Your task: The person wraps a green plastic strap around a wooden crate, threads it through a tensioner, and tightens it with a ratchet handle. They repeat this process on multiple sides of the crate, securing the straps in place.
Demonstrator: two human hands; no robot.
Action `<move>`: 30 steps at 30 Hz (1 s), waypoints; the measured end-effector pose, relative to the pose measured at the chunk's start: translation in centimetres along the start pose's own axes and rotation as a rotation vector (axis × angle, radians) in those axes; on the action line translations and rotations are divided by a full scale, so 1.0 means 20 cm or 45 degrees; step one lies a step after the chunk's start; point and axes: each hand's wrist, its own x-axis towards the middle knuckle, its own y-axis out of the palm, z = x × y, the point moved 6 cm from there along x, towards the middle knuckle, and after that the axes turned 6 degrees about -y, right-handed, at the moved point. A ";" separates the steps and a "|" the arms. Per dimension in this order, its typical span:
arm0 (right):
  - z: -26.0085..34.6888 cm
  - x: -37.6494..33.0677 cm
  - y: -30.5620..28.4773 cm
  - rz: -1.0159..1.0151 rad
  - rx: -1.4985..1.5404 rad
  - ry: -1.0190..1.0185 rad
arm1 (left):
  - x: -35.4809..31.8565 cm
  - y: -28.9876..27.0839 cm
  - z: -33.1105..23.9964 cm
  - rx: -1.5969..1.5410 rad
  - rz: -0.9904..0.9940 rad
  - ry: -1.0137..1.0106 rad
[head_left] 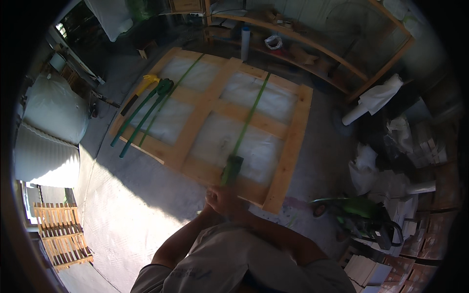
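A flat wooden crate (222, 88) lies before me, with white wrapped panels between its boards. Two green straps run across it; the right-hand strap (254, 108) leads down to a dark green, block-shaped tool (234, 167) near the crate's close edge. Just below that tool my hands are together. My left hand (212, 197) is closed in a fist, and what it grips is hidden. Beside it, my right hand (228, 203) is dark and blurred, its fingers not readable. On the crate's left part rest a long-handled green tool (146, 117) and a yellow-headed tool with a black handle (138, 94).
A green wheeled machine (359, 215) stands on the floor to my right, with white rolls and wrapping (376, 97) beyond. Wooden shelving (312, 51) runs along the back. Large wrapped bundles (53, 117) and slatted wooden pallets (61, 229) stand at the left.
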 end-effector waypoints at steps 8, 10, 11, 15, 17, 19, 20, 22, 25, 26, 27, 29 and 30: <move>-0.40 -0.01 -0.20 -0.148 0.330 0.368 | -0.08 -0.12 -0.01 -0.505 0.190 -0.260; -0.58 0.12 -0.29 -0.270 0.210 0.502 | -0.07 -0.22 -0.09 -0.201 0.145 -0.240; -0.62 0.18 -0.33 -0.271 0.073 0.416 | -0.08 -0.25 -0.13 -0.364 0.197 -0.235; -0.76 0.44 -0.31 -0.296 -0.466 0.192 | -0.12 -0.44 -0.22 -0.867 0.345 -0.102; -0.83 0.56 -0.24 -0.243 -0.606 0.087 | -0.10 -0.53 -0.22 -0.994 0.341 -0.064; -0.90 0.67 -0.15 -0.150 -0.761 0.019 | -0.06 -0.63 -0.19 -1.058 0.300 -0.102; -0.93 0.72 -0.11 -0.117 -0.816 -0.011 | -0.03 -0.67 -0.17 -1.028 0.271 -0.148; -0.97 0.78 -0.05 -0.071 -0.939 -0.064 | 0.05 -0.74 -0.12 -0.931 0.208 -0.235; -1.05 0.84 0.03 0.230 -1.151 0.074 | 0.15 -0.78 -0.07 -0.862 0.120 -0.362; -1.05 0.85 0.04 0.258 -1.175 0.066 | 0.19 -0.78 -0.06 -0.910 0.118 -0.375; -1.06 0.86 0.05 0.317 -1.206 0.065 | 0.22 -0.78 -0.06 -0.956 0.124 -0.363; -1.06 0.89 0.05 0.357 -1.241 0.068 | 0.29 -0.77 -0.05 -0.899 0.117 -0.304; -1.06 0.91 0.04 0.337 -1.245 0.077 | 0.34 -0.76 -0.05 -0.795 0.110 -0.256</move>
